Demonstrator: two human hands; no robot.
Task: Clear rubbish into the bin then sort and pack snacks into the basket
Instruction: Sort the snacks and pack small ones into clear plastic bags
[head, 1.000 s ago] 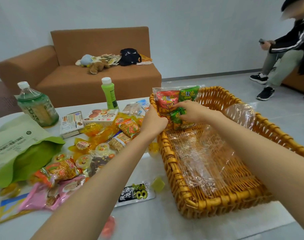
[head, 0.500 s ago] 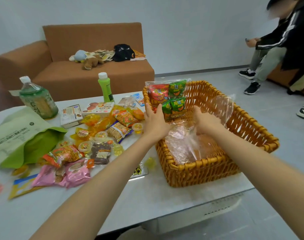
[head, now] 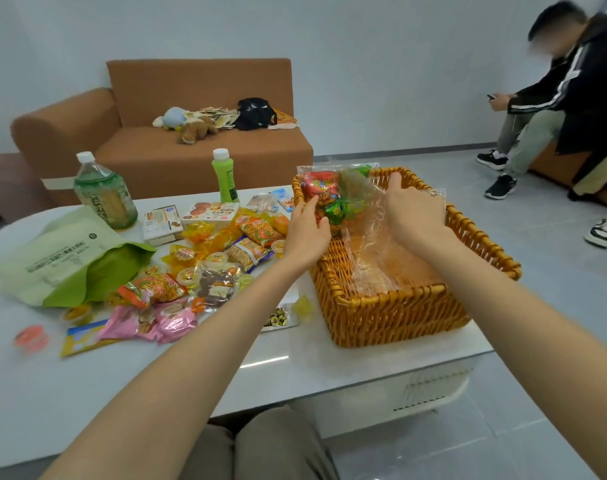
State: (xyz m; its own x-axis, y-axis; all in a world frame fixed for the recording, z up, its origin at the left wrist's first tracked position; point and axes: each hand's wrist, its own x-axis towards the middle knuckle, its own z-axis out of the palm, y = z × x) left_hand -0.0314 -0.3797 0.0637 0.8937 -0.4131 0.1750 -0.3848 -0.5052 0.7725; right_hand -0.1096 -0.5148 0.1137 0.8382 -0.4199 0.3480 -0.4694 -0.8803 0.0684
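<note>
1. Loose snacks (head: 225, 258) and a green bottle (head: 224, 176) crowd the desk (head: 156, 393) left of the wicker basket (head: 399, 317).
2. A crumpled plastic sheet (head: 374, 258) fills the basket under my right grip (head: 412, 213); I cannot tell whether that grip pinches it.
3. My left grip (head: 307, 233), fingers straight, touches the snack bag (head: 321, 188), which stands in the basket's far-left corner.

No print here reads with certainty. The green paper bag (head: 63, 258) at nine o'clock carries dark lines of characters, too blurred to read. The black packet (head: 279, 318) near centre shows rounded yellow figures, perhaps digits, half hidden.
</note>
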